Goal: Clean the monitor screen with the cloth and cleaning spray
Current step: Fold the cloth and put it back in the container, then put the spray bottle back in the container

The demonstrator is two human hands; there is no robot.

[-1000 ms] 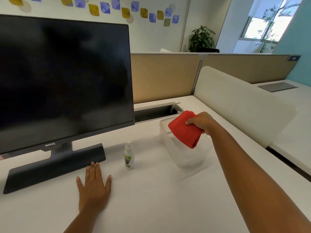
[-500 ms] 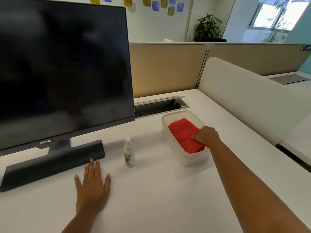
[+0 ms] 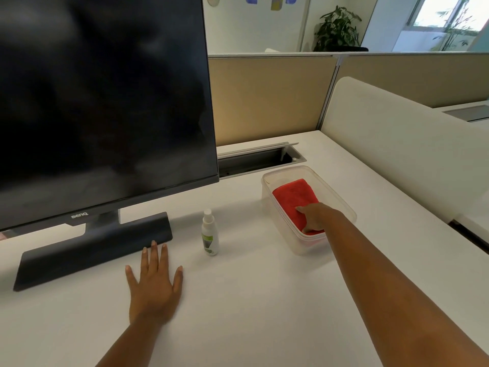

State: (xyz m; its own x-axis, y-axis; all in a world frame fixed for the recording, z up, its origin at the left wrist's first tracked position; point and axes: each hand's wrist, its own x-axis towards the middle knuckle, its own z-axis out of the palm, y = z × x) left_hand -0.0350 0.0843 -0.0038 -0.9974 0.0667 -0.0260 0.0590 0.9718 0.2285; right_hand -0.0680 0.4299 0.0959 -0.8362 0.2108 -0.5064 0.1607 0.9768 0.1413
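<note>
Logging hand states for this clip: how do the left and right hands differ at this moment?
The left hand lies flat on the desk, fingers spread, holding nothing; the right hand reaches into the clear container. The left touches only the desk; the right rests on the red cloth. Both are bare.
</note>
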